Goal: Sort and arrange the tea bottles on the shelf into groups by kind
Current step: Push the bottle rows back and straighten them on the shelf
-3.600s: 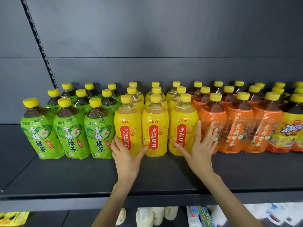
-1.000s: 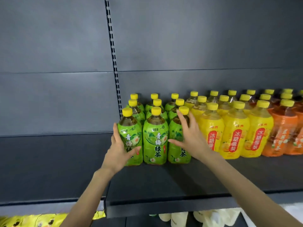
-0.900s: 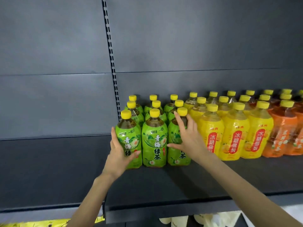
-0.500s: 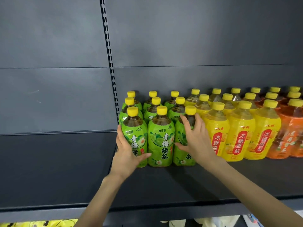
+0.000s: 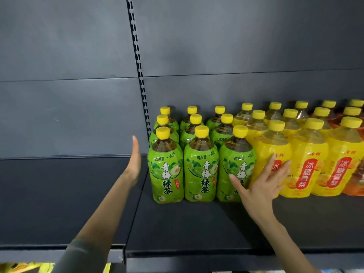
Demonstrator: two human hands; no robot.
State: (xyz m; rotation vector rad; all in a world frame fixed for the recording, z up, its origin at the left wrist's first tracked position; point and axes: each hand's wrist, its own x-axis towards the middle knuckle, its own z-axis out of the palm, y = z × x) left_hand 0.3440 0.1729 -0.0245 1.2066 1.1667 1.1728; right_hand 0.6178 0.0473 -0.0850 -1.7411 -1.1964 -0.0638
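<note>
1. Evidently, the sorting was close to done. The green tea bottles (image 5: 201,170) stood three by three at the left end of the shelf (image 5: 197,223). The yellow bottles (image 5: 309,174) touched them on the right, and the orange bottles (image 5: 357,184) sat at the frame's right edge, only partly in view.
2. The left hand (image 5: 135,162) was open and held nothing, its fingers straight and together and its edge toward the camera. It was just beside the front-left green bottle (image 5: 165,170) but apart from it.
3. The right hand (image 5: 262,186) was open too, its fingers spread flat on the label of the front yellow bottle (image 5: 273,146). Its thumb lay across the lower front of the front-right green bottle (image 5: 236,154), and it gripped neither.
4. With a flat palm near each flank, the step in hand looked like squaring up the green block. Doing it well called for the left palm to meet the left column low on the labels, not near the caps. That way the tall bottles would slide rather than tip.
5. The right hand's pressure was best kept light and low. A hard push there could have knocked the yellow front row out of line.
6. The left column stood near the end of its shelf board, below the slotted upright (image 5: 138,62). The left hand therefore served best as a stop, since a leftward shove risked a bottle going off that edge.
</note>
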